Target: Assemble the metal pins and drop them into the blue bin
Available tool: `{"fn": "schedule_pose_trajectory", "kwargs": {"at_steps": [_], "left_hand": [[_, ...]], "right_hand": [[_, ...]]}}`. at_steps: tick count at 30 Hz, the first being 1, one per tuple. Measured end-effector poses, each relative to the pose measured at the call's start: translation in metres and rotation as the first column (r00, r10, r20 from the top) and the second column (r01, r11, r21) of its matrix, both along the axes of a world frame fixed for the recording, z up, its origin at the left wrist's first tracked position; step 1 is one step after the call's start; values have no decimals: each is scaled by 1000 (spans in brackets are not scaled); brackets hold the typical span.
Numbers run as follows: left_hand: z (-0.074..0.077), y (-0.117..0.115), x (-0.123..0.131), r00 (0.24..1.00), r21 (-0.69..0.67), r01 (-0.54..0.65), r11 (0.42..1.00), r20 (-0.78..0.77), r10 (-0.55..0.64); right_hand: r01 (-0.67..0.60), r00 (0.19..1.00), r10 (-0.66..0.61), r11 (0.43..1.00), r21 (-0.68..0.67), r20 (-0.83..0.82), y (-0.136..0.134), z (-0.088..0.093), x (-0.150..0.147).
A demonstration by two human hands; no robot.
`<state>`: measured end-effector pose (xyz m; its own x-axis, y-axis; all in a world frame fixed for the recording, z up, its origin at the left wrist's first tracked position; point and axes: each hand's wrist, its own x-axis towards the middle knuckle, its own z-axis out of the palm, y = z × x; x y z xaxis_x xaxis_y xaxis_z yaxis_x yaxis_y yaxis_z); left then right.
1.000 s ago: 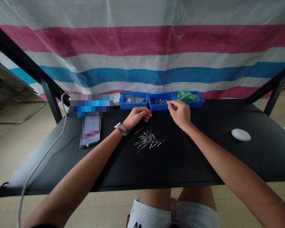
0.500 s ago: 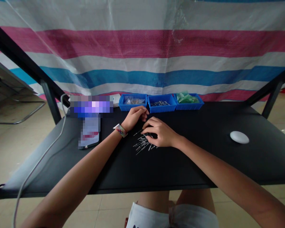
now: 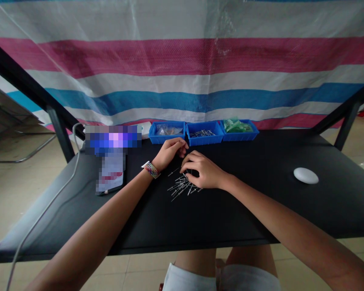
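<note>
A loose pile of thin metal blind rivets (image 3: 179, 186) lies on the black tabletop, spread in several directions. Over its upper right side arches my right hand (image 3: 204, 170), thumb and forefinger brought close around a rivet (image 3: 184, 174) among the others. My left hand (image 3: 170, 152), with a patterned band at the wrist, rests beyond the pile, just short of the blue bins. Its fingers are curled inward, and whatever they hold is hidden. One rivet (image 3: 173, 171) lies slightly apart, between the two hands.
Along the back stand a blue bin (image 3: 167, 140) with a clear plastic bag, a blue bin (image 3: 205, 140) of rivets, and a blue bin (image 3: 241, 136) with green plastic. A phone (image 3: 111, 173) and cable (image 3: 48, 198) lie left; a white mouse-shaped object (image 3: 305, 175) sits right.
The view has shifted slightly, moving the bins and phone a little left in the picture. Both hands keep nearly the same pose beside the pile.
</note>
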<state>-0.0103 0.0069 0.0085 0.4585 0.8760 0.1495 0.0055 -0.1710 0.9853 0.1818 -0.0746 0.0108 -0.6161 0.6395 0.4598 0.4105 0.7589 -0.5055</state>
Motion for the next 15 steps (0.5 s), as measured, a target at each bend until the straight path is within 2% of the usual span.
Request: {"fn": "schedule_pose_trajectory", "kwargs": {"at_steps": [10, 15], "left_hand": [[1, 1, 1, 1000, 14, 10, 1000, -18, -9], [3, 0, 0, 1000, 4, 12, 1000, -22, -12]], "right_hand": [[-7, 995, 2, 998, -57, -97, 5, -5, 0], [24, 972, -50, 993, -114, -231, 7, -2, 2]]}}
